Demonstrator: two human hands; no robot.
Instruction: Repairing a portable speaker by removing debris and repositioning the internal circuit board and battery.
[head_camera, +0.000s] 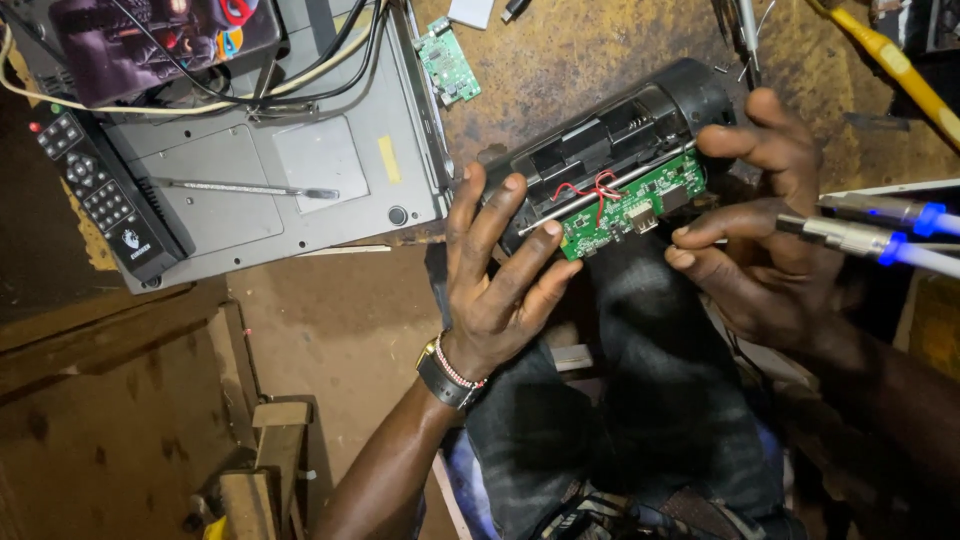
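Black plastic makes up the opened casing (610, 135), a long, rounded shell resting across the person's lap at the edge of the brown counter (590, 50). A green circuit board (632, 205) hangs along its open lower edge, joined to the inside by thin red wires (590, 190).

The left hand (500, 270) wraps the casing's left end, its grip closed on the shell, with two fingers lying over the board's left corner. The right hand (760, 220) holds the right end: its upper fingers curl over the top of the shell and a lower finger points in towards the board's right edge. Two blue-tipped probes (880, 230) cross just beside that hand; whether it holds them I cannot tell.

The shell looks light and stiff, safe to take by its two ends. The board is likely fragile and only loosely tethered; it should be held by its edges, without pulling on the wires. The smooth plastic may slip.

A grey device (300, 170), upside down, with a remote (100, 190) alongside, lies on the counter to the left.
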